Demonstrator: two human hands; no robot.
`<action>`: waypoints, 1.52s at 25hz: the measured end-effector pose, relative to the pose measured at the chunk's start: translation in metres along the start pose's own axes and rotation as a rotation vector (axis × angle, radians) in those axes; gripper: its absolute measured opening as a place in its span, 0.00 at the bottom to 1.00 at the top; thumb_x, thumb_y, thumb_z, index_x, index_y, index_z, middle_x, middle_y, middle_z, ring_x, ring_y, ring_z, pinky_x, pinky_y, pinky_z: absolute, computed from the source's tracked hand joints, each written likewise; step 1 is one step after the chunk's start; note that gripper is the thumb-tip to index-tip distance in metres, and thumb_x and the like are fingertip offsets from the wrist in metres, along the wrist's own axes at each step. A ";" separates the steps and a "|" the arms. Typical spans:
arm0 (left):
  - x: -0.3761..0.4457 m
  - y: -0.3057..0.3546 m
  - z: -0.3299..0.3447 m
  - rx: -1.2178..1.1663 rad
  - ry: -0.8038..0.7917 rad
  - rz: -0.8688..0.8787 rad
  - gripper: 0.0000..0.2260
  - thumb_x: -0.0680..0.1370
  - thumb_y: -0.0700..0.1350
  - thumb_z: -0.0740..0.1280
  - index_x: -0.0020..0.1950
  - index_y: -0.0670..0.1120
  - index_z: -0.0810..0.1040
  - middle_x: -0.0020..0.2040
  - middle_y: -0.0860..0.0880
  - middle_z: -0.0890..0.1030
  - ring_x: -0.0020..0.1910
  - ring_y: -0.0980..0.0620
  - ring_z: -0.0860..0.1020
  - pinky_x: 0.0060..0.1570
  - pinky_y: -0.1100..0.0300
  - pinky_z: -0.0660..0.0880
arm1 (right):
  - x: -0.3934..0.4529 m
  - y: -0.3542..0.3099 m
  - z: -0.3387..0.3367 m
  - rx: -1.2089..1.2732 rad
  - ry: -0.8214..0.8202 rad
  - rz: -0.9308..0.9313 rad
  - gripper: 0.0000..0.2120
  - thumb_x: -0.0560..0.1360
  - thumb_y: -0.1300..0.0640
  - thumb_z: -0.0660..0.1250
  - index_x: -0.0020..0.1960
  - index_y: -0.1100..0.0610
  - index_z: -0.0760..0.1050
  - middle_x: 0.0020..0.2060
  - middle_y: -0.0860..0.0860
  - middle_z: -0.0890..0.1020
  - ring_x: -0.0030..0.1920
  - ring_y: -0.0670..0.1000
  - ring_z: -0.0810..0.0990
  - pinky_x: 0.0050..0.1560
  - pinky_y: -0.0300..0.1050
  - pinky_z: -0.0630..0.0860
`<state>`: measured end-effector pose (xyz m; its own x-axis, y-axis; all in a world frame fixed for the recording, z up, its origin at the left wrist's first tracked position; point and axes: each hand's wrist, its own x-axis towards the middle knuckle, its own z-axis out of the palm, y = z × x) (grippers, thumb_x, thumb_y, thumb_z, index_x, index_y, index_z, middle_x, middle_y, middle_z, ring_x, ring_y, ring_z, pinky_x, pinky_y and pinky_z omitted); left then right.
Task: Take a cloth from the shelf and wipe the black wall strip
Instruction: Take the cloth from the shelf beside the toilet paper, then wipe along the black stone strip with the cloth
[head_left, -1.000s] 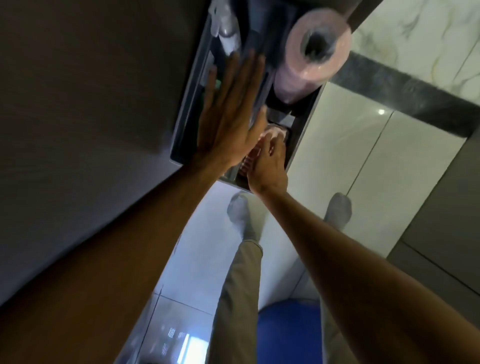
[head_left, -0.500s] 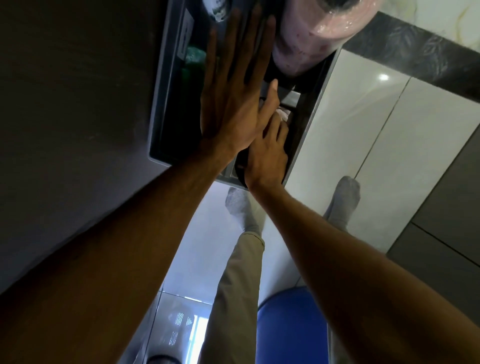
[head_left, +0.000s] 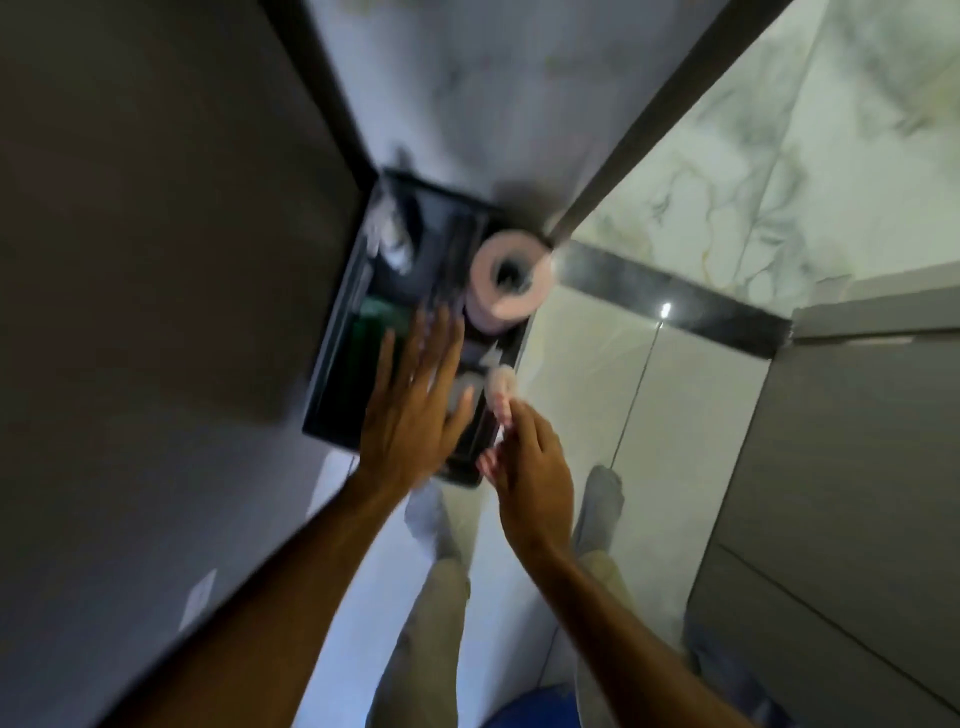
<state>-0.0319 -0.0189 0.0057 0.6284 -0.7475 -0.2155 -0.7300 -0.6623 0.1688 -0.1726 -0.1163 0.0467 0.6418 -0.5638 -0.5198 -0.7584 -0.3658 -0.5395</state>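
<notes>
A dark wall shelf (head_left: 332, 374) hangs in the corner, seen from above. My left hand (head_left: 415, 410) lies flat over its near end, fingers spread, holding nothing. My right hand (head_left: 530, 467) is at the shelf's right edge, pinching a pink-and-white striped cloth (head_left: 501, 395) that trails up out of the shelf. The black wall strip (head_left: 675, 306) runs along the pale tiled wall to the right of the shelf, apart from both hands. The picture is blurred by motion.
A pink paper roll (head_left: 511, 283) stands at the shelf's far right end. White crumpled items (head_left: 389, 234) and something green (head_left: 374, 322) lie inside the shelf. A grey panel (head_left: 831, 467) stands on the right. My legs and socked feet (head_left: 602, 493) are below, a blue object (head_left: 530, 706) by them.
The view has pulled back and tilted up, so the shelf looks smaller. My right hand has drawn the striped cloth out past the shelf's right edge. My left hand has slid toward the near end.
</notes>
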 end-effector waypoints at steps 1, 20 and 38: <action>-0.011 0.012 -0.017 -0.009 -0.016 0.039 0.32 0.89 0.59 0.49 0.90 0.44 0.49 0.90 0.40 0.51 0.89 0.38 0.51 0.85 0.32 0.58 | -0.007 0.001 -0.030 0.012 0.022 0.003 0.32 0.83 0.56 0.76 0.84 0.56 0.70 0.80 0.54 0.77 0.75 0.54 0.81 0.75 0.47 0.79; 0.197 0.263 0.185 -0.074 -0.245 0.033 0.30 0.86 0.57 0.54 0.83 0.41 0.71 0.82 0.37 0.73 0.80 0.34 0.73 0.77 0.32 0.73 | 0.299 0.268 -0.183 0.279 0.161 0.149 0.31 0.86 0.55 0.72 0.86 0.51 0.66 0.83 0.53 0.71 0.75 0.55 0.79 0.64 0.35 0.85; 0.250 0.155 0.527 -0.055 0.158 -0.023 0.32 0.89 0.57 0.52 0.90 0.45 0.54 0.90 0.41 0.55 0.89 0.40 0.55 0.88 0.35 0.51 | 0.538 0.368 0.097 -0.295 0.338 -0.508 0.27 0.90 0.54 0.61 0.87 0.62 0.65 0.87 0.64 0.64 0.89 0.63 0.61 0.89 0.63 0.63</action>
<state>-0.1295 -0.2817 -0.5288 0.6827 -0.7277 -0.0665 -0.7016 -0.6782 0.2186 -0.0952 -0.4821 -0.4958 0.8919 -0.4521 0.0122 -0.4026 -0.8060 -0.4340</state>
